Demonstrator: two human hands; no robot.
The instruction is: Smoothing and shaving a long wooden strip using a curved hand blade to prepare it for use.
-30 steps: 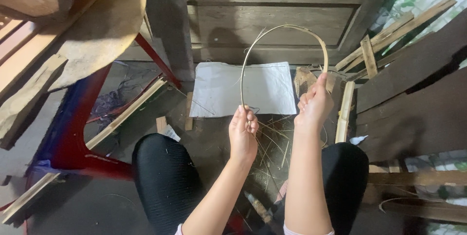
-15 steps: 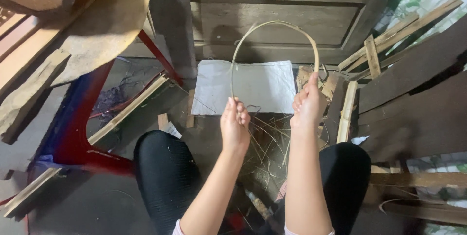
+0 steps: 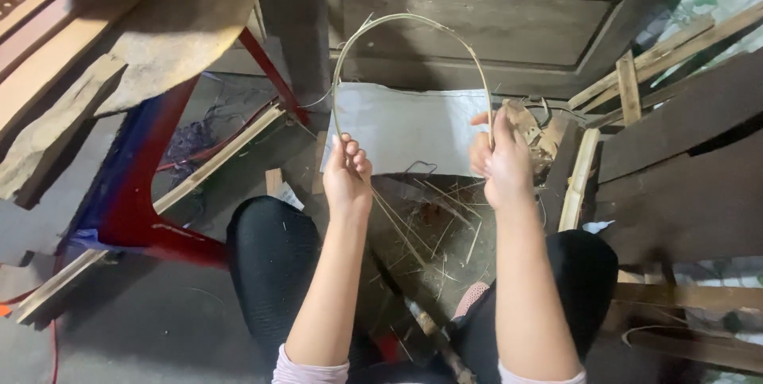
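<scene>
Against the dark wooden door (image 3: 509, 26) at the top, you now hold the bamboo strip (image 3: 413, 22) higher and wider than half a second ago: its arch has opened out, and its crown sits closer to the top edge of the view. Your hands have spread apart too, so more of the white woven sack (image 3: 413, 126) on the floor shows between them.

On your left, the round wooden slab (image 3: 183, 26) rests on the red metal frame (image 3: 159, 217), whose leg slants down toward your knee; room to move is tight on that side. On your right, dark planks (image 3: 683, 153) and pale bamboo slats (image 3: 628, 86) crowd in close to your wrist. The freest room is straight ahead, over the sack, and above the arch.

Your right hand (image 3: 501, 165) has its fingers clamped together on the right end of the strip, thumb up beside it. Your left hand (image 3: 347, 177) has its fingers curled tight around the left end, where thin splinters (image 3: 397, 225) trail down from your grip toward the littered floor between your knees.
</scene>
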